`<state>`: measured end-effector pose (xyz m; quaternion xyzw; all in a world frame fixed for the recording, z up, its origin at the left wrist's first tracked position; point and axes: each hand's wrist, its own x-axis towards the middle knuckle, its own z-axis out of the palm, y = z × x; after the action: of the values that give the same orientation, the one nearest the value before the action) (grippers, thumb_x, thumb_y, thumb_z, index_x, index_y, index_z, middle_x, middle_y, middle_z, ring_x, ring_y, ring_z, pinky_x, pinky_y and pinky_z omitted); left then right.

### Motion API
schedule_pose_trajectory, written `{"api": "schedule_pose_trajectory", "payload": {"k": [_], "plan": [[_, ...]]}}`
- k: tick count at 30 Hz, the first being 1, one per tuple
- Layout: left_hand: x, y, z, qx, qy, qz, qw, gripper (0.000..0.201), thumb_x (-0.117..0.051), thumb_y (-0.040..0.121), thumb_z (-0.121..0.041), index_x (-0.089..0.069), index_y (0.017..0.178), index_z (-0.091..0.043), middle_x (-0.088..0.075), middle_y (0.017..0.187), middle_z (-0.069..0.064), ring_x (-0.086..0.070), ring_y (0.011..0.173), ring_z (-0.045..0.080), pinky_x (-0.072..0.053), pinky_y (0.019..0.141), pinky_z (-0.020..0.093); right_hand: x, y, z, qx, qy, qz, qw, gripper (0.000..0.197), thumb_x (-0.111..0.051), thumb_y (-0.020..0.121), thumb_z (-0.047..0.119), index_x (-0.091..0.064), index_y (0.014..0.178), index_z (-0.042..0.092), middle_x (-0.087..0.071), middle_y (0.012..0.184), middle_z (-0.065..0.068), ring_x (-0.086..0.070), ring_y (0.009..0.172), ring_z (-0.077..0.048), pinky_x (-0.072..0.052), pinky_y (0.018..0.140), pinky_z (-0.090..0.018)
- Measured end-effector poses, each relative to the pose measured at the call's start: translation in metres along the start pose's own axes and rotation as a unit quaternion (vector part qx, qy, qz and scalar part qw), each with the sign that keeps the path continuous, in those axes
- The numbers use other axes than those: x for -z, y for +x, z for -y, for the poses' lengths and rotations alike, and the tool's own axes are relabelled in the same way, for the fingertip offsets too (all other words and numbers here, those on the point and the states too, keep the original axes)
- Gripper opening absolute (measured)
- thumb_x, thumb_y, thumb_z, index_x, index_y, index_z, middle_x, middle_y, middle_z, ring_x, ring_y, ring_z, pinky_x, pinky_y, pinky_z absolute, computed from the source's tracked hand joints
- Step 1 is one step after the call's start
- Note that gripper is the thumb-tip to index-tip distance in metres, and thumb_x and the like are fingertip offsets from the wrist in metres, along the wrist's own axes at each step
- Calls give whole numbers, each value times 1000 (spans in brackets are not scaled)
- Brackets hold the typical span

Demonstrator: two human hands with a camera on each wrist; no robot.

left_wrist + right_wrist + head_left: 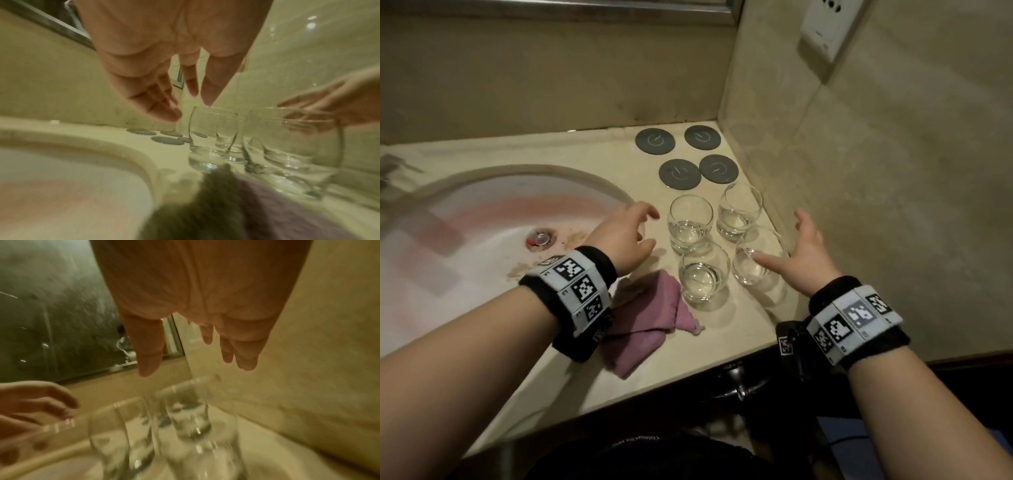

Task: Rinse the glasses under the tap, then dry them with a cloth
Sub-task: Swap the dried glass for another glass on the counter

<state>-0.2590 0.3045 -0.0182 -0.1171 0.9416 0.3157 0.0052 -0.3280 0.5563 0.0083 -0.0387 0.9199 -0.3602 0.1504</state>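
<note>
Several clear stemless glasses stand upright in a cluster on the beige counter (pixel 619 373), right of the sink: far left glass (pixel 690 222), far right glass (pixel 739 209), near left glass (pixel 703 272), near right glass (pixel 756 255). A folded purple cloth (pixel 645 329) lies just in front of them. My left hand (pixel 631 236) hovers left of the glasses, fingers relaxed and empty. My right hand (pixel 799 253) is spread over the near right glass, thumb above its rim, holding nothing. In the left wrist view the left hand's fingers (pixel 164 112) hang above a glass (pixel 211 139).
A round white sink (pixel 493 219) with a metal drain (pixel 540 237) lies at the left. Several dark round coasters (pixel 679 173) sit behind the glasses. A tiled wall (pixel 876 188) closes the right side, with a socket plate (pixel 825 27) above. The counter's front edge drops off below.
</note>
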Motion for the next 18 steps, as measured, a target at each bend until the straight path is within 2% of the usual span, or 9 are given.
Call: {"api": "schedule_pose_trajectory", "payload": {"k": [3,7,9,12,15,18], "plan": [[4,17,-10,-79,67,-1,995,44,-61,87,-16,-49,129,-20,-37,137,5,-59,89,21,-48,82,34,14,-1,19,46,1,-15,999,99,-75,78,27,-7,150,23,-21,154,-6,-29,138,-20,-26,109,-33],[-7,38,-19,-128,143,65,979,39,-60,90,-23,-54,128,-19,-38,141,2,-56,109,26,-44,93,35,19,8,40,101,4,4,995,93,-73,81,31,-11,150,24,-31,149,-5,-33,134,-15,-26,104,-25],[-13,47,-19,-128,203,112,964,32,-57,91,-31,-59,121,-21,-45,134,-1,-54,113,23,-44,93,33,17,14,47,116,4,19,993,89,-71,82,30,-14,149,24,-35,146,-5,-35,131,-12,-26,101,-22],[-16,56,-23,-116,250,138,951,22,-58,90,-35,-66,105,-21,-54,117,0,-56,106,22,-45,82,30,15,23,54,140,4,39,989,82,-70,83,27,-19,148,22,-41,140,-4,-37,119,-6,-28,98,-20],[-11,60,-26,-79,217,131,964,24,-60,89,-36,-67,103,-18,-59,108,1,-56,101,21,-43,80,29,16,34,64,172,11,37,984,72,-68,85,25,-28,144,20,-48,131,1,-42,117,-5,-33,103,-24],[3,57,-26,-33,106,67,992,23,-64,86,-35,-69,93,-13,-61,90,-1,-57,90,19,-40,72,26,20,46,82,214,36,14,976,53,-65,87,25,-43,135,19,-55,122,5,-49,116,-7,-38,104,-28]]}}
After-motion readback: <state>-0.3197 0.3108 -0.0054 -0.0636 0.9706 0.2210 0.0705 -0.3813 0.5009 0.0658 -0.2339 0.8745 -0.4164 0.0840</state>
